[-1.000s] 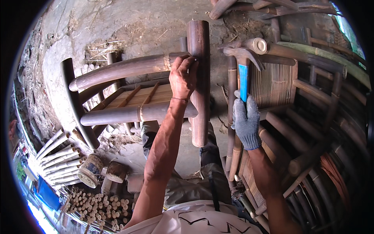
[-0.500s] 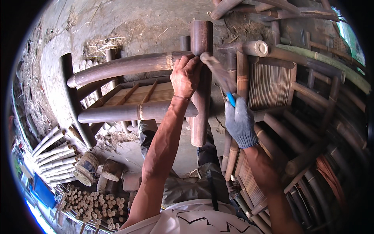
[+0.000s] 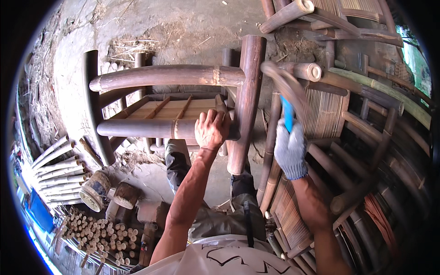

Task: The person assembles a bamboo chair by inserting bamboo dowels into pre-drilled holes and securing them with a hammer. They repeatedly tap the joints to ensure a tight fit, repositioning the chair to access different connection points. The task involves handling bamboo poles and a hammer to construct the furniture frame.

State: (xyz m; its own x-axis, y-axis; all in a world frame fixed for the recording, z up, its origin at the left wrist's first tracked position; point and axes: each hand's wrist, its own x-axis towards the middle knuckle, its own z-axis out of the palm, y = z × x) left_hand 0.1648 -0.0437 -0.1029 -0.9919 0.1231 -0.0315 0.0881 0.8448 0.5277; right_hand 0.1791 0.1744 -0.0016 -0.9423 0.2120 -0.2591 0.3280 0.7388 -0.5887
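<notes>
A dark brown bamboo chair frame point(image 3: 167, 78) lies in front of me, with a thick upright post point(image 3: 251, 87) crossing its right end. My bare left hand point(image 3: 212, 129) is closed over the nearer bamboo rail point(image 3: 142, 129), close to where it meets the post. Wearing a grey knitted glove, my right hand point(image 3: 290, 153) grips the blue handle of a wooden mallet point(image 3: 285, 85). The mallet's brown head is smeared by motion and hangs to the right of the post, apart from it. Behind the near rail shows a slatted bamboo panel point(image 3: 158, 109).
More bamboo chairs with slatted panels point(image 3: 321, 112) crowd the right side, and others point(image 3: 321, 23) stand at the far right. Cut bamboo poles point(image 3: 59, 178) and a bundle of short pieces point(image 3: 98, 236) lie at the left, beside a dirty bucket point(image 3: 95, 190).
My left hand has moved from the far rail's joint at the post down to the nearer rail. The mallet has swung away from that joint to the right.
</notes>
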